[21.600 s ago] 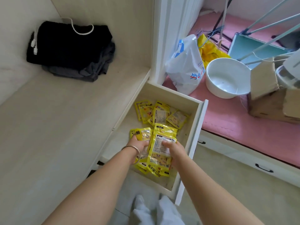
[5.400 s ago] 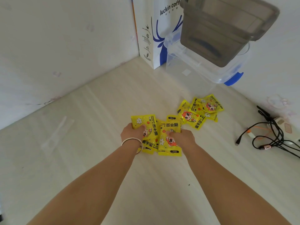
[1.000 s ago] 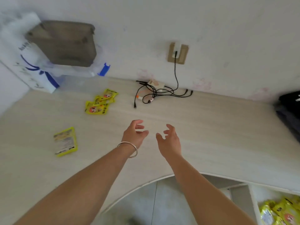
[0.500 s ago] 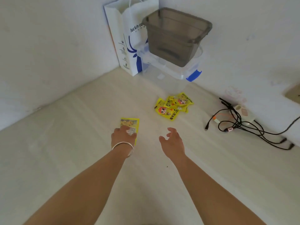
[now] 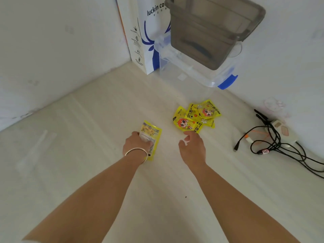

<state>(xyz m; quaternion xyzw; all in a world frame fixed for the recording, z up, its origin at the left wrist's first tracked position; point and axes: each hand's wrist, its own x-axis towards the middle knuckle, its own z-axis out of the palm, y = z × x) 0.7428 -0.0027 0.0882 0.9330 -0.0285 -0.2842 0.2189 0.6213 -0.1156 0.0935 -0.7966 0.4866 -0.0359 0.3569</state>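
Pale table in a white corner, loads of bare room at the frame's left and bottom. The left grip curls on a single packet mid-frame, thumb across it. The right grip hangs loose and empty, just short of the packet pile; cables hug the right edge.

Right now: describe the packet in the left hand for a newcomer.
Find the grey plastic bin on the clear storage box. Before it lies a pile of yellow snack packets; the lone yellow packet, left of it, is in the left hand, white label up, no cartoon face.
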